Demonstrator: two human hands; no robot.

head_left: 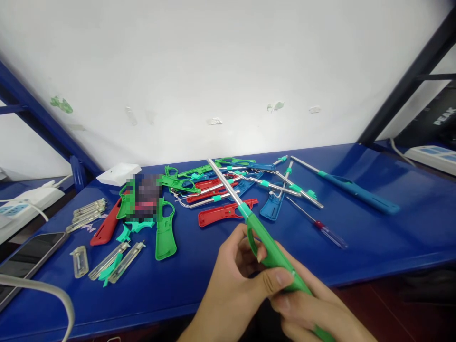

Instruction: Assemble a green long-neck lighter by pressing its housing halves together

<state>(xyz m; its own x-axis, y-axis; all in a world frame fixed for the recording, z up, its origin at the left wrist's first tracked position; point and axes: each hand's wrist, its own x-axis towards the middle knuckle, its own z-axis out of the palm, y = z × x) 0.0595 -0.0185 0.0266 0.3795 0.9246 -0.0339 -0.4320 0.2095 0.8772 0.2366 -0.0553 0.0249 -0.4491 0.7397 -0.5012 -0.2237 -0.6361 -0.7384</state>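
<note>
Both hands hold one green long-nosed lighter (270, 247) over the near edge of the blue bench (392, 237). My left hand (235, 280) is closed round its trigger loop, thumb pressed on the green body. Lower right, my right hand (313, 316) grips the rear of the handle. The lighter's metal tube (224, 183) points up and left over a pile of green, red and blue lighter shells and tubes (228, 190).
An assembled blue lighter (356, 190) and a small clear-handled screwdriver (320, 225) lie right of the pile. Green and red shell halves (166, 232), clear inserts (80, 261) and metal parts (87, 213) lie at left. A phone (28, 259), power strips (24, 202) and a cable (46, 289) sit far left.
</note>
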